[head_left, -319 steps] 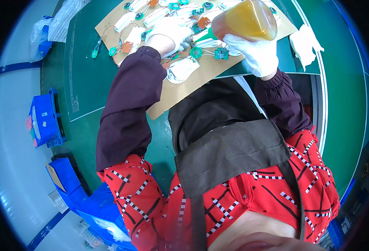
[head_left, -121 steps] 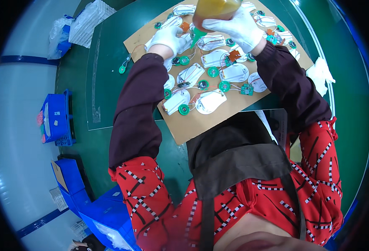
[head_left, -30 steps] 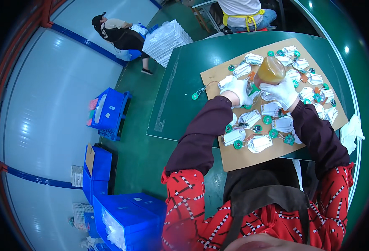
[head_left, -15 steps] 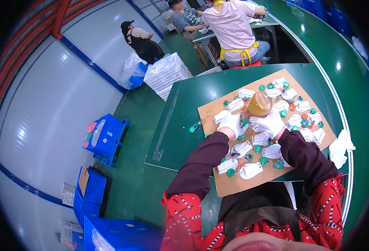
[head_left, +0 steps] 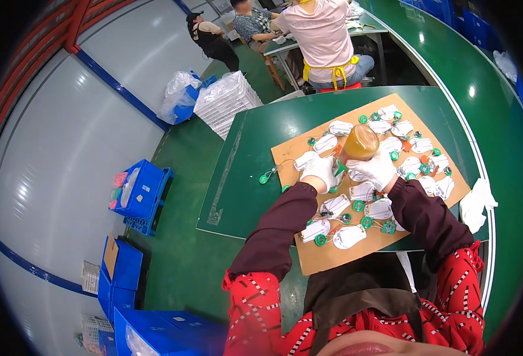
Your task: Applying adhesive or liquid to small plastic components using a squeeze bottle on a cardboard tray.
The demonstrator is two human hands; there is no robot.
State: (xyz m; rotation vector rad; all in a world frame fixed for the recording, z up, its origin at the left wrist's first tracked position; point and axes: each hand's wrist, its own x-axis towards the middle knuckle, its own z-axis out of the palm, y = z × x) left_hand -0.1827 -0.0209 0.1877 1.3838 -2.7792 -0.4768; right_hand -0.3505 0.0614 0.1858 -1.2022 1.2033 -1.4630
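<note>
Head view: 1 amber bottle (head_left: 362, 141) is held over the brown board (head_left: 328, 259) by the curled right hand (head_left: 377, 169). How far the left hand (head_left: 320, 169) is closed, and on what, cannot be told.

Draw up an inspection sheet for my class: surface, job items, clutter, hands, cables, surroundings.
Surface: dark green tabletop bearing a tan cardboard sheet.
Job items: white rounded plastic housings and green round discs spread over the cardboard; translucent amber bottle tilted, its green pointed nozzle downward.
Clutter: crumpled white cloth-like item at the table's right edge.
Hands: white-gloved right hand grips the bottle; white-gloved left hand is beside the nozzle, grip unclear.
Cables: thin wires among the parts; some reach a disc beyond the cardboard's left edge.
Surroundings: white plastic crates, blue plastic bins, three other people.
</note>
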